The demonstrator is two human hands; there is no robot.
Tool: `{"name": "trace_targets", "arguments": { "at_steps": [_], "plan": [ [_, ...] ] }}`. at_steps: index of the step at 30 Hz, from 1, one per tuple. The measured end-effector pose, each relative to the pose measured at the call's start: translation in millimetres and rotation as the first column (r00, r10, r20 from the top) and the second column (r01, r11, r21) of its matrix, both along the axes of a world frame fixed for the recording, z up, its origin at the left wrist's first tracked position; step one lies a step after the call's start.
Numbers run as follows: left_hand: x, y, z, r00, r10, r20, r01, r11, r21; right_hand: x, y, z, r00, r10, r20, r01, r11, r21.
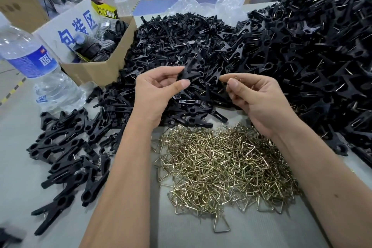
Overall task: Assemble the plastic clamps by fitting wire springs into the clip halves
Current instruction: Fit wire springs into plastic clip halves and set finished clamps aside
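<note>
My left hand (159,90) pinches a stiff, light black plastic clip half (188,73) mid-body; my right hand (251,94) pinches a thin, springy brass-coloured wire spring (234,78).

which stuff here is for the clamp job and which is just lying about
For the job:
black clip half in left hand
wire spring in right hand
wire spring pile
clip halves heap

Lying about:
water bottle
cardboard box
plastic bag
</note>
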State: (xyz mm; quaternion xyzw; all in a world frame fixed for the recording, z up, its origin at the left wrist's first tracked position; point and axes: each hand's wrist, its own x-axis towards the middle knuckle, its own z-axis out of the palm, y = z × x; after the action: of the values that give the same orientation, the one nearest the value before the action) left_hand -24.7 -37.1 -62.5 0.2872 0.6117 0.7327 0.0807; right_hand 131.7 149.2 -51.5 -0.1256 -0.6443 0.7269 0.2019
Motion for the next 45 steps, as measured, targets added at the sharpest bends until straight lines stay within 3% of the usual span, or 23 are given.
{"name": "trace_targets", "arguments": {
  "at_steps": [4,8,12,14,21,28,42,45],
  "plan": [
    [9,5,1,0.994,-0.089,-0.062,0.081,0.988,-0.129,-2,-4,0,0.997,0.079,-0.009,-0.079,0.996,-0.036],
    [11,8,1,0.988,-0.127,-0.09,0.105,0.971,-0.216,-4,-8,-6,1.0,-0.001,0.022,-0.002,0.99,0.14],
    [13,12,-1,0.986,-0.105,-0.131,0.063,0.956,-0.288,-6,-6,-10,0.993,-0.095,0.065,0.063,0.922,0.382],
    [12,13,-3,0.986,-0.078,-0.149,0.029,0.952,-0.305,-6,-7,-12,0.992,-0.087,0.087,0.042,0.907,0.419],
    [12,13,-3,0.986,-0.051,-0.156,0.001,0.953,-0.304,-7,-4,-15,0.987,-0.159,0.037,0.134,0.915,0.381],
    [13,12,-1,0.991,-0.067,-0.112,0.034,0.96,-0.279,-7,-9,-14,0.999,-0.028,0.029,0.02,0.971,0.239],
    [19,13,2,0.986,-0.16,-0.054,0.137,0.944,-0.301,-6,-6,-12,0.999,-0.032,0.018,0.027,0.965,0.261],
    [18,11,3,0.981,-0.192,-0.028,0.178,0.947,-0.267,-5,-7,-8,1.0,-0.01,0.012,0.008,0.988,0.153]
  ]
}}
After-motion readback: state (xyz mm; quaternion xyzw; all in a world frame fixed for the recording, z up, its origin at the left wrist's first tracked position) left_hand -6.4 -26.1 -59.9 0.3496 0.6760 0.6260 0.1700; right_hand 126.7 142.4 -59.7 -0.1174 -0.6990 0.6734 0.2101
